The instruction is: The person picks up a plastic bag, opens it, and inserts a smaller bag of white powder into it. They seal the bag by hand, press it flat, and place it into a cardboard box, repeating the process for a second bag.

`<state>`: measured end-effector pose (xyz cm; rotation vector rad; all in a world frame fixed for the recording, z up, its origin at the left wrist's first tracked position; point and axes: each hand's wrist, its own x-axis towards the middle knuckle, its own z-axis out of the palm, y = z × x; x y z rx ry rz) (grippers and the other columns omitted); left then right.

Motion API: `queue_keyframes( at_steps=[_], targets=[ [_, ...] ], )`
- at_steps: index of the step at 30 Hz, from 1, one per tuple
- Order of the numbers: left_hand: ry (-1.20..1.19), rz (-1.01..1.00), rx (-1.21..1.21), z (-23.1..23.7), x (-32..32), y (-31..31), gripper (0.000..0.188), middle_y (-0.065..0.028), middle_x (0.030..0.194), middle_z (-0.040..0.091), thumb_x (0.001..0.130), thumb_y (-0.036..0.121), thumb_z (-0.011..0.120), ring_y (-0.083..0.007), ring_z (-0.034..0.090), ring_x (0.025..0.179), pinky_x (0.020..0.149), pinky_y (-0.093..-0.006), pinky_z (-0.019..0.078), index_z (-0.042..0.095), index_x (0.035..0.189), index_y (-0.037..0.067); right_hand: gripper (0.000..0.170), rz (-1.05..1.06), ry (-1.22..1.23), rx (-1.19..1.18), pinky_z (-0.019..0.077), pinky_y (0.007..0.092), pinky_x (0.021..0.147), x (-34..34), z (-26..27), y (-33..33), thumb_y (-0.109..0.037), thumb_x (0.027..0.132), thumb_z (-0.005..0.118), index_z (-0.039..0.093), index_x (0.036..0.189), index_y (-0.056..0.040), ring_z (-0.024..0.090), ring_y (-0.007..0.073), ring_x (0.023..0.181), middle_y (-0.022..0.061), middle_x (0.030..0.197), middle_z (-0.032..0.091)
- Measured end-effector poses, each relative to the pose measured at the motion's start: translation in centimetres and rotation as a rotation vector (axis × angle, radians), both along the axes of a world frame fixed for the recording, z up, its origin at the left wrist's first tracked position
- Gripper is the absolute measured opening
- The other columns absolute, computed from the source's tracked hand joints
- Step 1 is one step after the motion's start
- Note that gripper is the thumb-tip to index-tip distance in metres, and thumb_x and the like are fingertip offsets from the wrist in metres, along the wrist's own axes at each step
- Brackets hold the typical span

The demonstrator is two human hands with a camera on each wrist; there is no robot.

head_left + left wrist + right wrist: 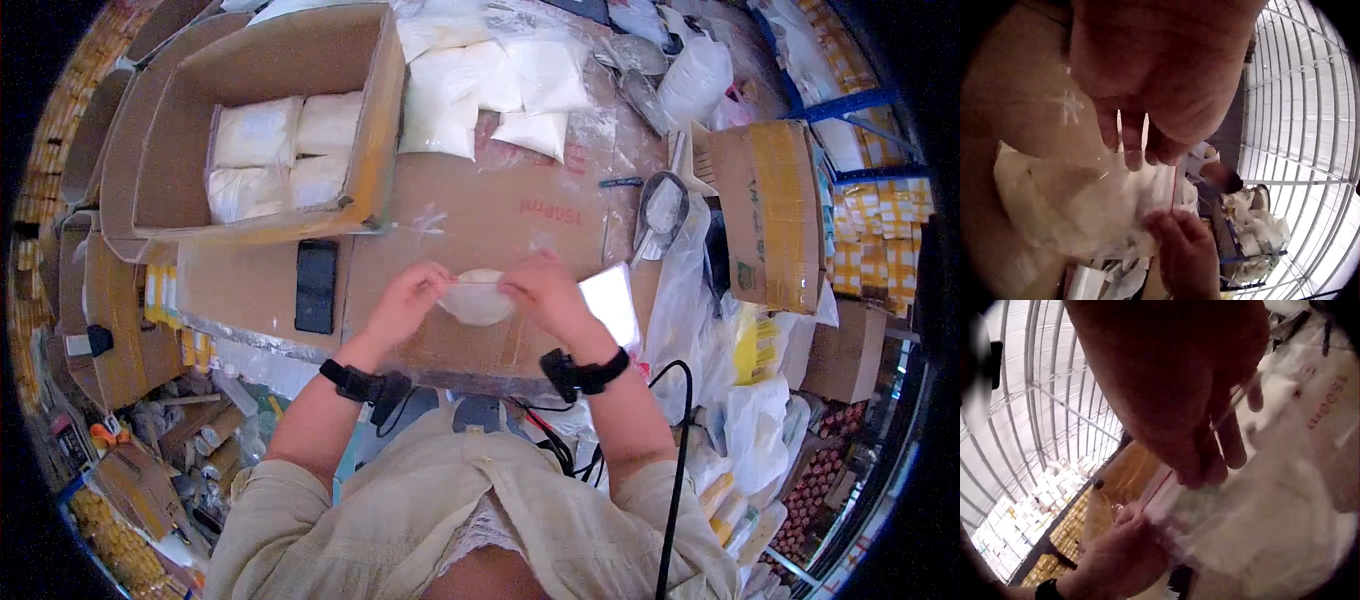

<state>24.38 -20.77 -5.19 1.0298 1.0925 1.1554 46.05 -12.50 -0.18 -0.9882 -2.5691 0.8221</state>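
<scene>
Between the two hands is a clear zip bag (477, 308) of pale powder, upright over the cardboard-covered table. My left hand (413, 292) pinches one end of its top edge, and my right hand (548, 293) pinches the other. From the left wrist, the left hand (1154, 81) hangs large above the bag (1066, 200), with the right hand (1188, 253) gripping near the red seal line. The right wrist view shows the right hand (1179, 394) close up, its fingers at the mouth of the bag (1272, 519); the left hand (1119, 553) holds the opposite end.
An open cardboard box (375, 120) with several filled bags stands at back left; a black phone (316, 286) lies before it. Powder bags (545, 75) lie at the back. Right of the hands are a bright white rectangle (612, 308), a metal scoop (662, 210) and another carton (770, 215).
</scene>
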Motion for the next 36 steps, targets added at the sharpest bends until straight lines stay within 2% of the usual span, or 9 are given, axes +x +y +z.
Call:
queue_keyframes(
  at_steps=[4,7,13,16,23,26,28,29,36],
  targets=[
    [-0.036,0.075,-0.094,-1.0,-0.8,-0.5,0.001,-0.0054,0.096,0.055,0.083,0.003,0.052,-0.0157,0.052,0.093,0.084,-0.0278,0.0403,0.052,0.083,0.003,0.007,-0.220,-0.012,0.037,0.0444,0.0347,0.068,5.6,-0.5,0.5,-0.010,0.075,0.059,0.060,0.079,-0.0028,0.057,0.0277,0.072,0.0108,0.069,0.059],
    [-0.093,0.195,-0.273,-2.0,-2.0,-0.9,0.017,-0.0058,0.108,0.053,0.082,0.004,0.054,-0.0166,0.049,0.102,0.089,-0.0294,0.0380,0.048,0.098,0.005,0.018,-0.616,-0.077,-0.309,0.0471,0.0319,0.065,11.5,-4.2,1.2,-0.008,0.076,0.062,0.060,0.094,-0.0014,0.059,0.0189,0.081,0.0093,0.086,0.062],
    [0.015,-0.147,-0.242,-6.7,0.1,-0.6,0.080,-0.0155,0.131,0.036,0.070,0.009,0.070,-0.0236,0.041,0.116,0.099,-0.0355,0.0316,0.020,0.132,0.002,0.059,-0.276,0.102,-0.589,0.0338,0.0355,0.094,4.8,-9.5,-1.1,-0.020,0.080,0.060,0.032,0.129,-0.0037,0.040,0.0227,0.115,0.0105,0.126,0.043],
    [-0.010,0.027,-0.428,-6.0,1.7,2.2,0.081,-0.0155,0.129,0.038,0.074,0.012,0.068,-0.0244,0.039,0.118,0.097,-0.0352,0.0348,0.014,0.133,0.002,0.053,-0.424,0.517,-0.987,0.0385,0.0336,0.089,0.1,-11.7,-0.9,-0.029,0.085,0.055,0.036,0.127,-0.0023,0.045,0.0211,0.110,0.0093,0.122,0.047],
    [-0.705,-0.118,-0.760,-5.3,2.3,0.6,0.058,-0.0097,0.118,0.050,0.081,0.011,0.060,-0.0185,0.051,0.106,0.087,-0.0311,0.0441,0.029,0.130,0.003,0.044,-0.671,0.292,-1.576,0.0466,0.0301,0.077,0.1,-12.1,-1.8,-0.035,0.088,0.051,0.049,0.117,-0.0016,0.058,0.0147,0.091,0.0060,0.105,0.058],
    [-0.414,-0.193,-0.537,-2.5,3.1,-2.1,0.055,-0.0076,0.115,0.052,0.081,0.009,0.059,-0.0180,0.050,0.108,0.088,-0.0311,0.0446,0.032,0.128,0.004,0.038,-0.641,0.615,-1.750,0.0467,0.0322,0.076,-0.7,-8.4,-5.0,-0.024,0.085,0.055,0.050,0.115,-0.0032,0.056,0.0188,0.093,0.0085,0.102,0.059],
    [-0.326,-0.299,-0.618,0.3,1.0,-3.0,0.056,-0.0077,0.116,0.051,0.080,0.007,0.058,-0.0190,0.049,0.109,0.088,-0.0314,0.0444,0.031,0.129,0.004,0.044,-0.615,0.607,-1.522,0.0452,0.0319,0.081,-1.3,-3.7,-6.5,-0.013,0.080,0.059,0.044,0.120,-0.0014,0.055,0.0197,0.096,0.0088,0.108,0.056],
    [-0.666,-0.131,-0.653,1.1,0.7,-4.1,0.059,-0.0073,0.117,0.051,0.079,0.009,0.060,-0.0192,0.048,0.110,0.085,-0.0299,0.0459,0.030,0.130,0.005,0.052,-0.559,0.429,-1.289,0.0421,0.0319,0.087,-0.8,-2.6,-7.1,-0.005,0.075,0.060,0.039,0.122,-0.0004,0.053,0.0194,0.100,0.0093,0.112,0.053],
    [-0.670,-0.139,-0.396,8.6,-4.6,-5.7,0.070,-0.0105,0.126,0.045,0.071,0.019,0.069,-0.0221,0.048,0.112,0.094,-0.0369,0.0382,0.035,0.129,0.001,0.071,0.107,0.291,-0.890,0.0350,0.0355,0.095,-4.9,8.3,-6.3,-0.019,0.075,0.066,0.028,0.132,-0.0033,0.040,0.0209,0.116,0.0103,0.131,0.036]
  ],
)
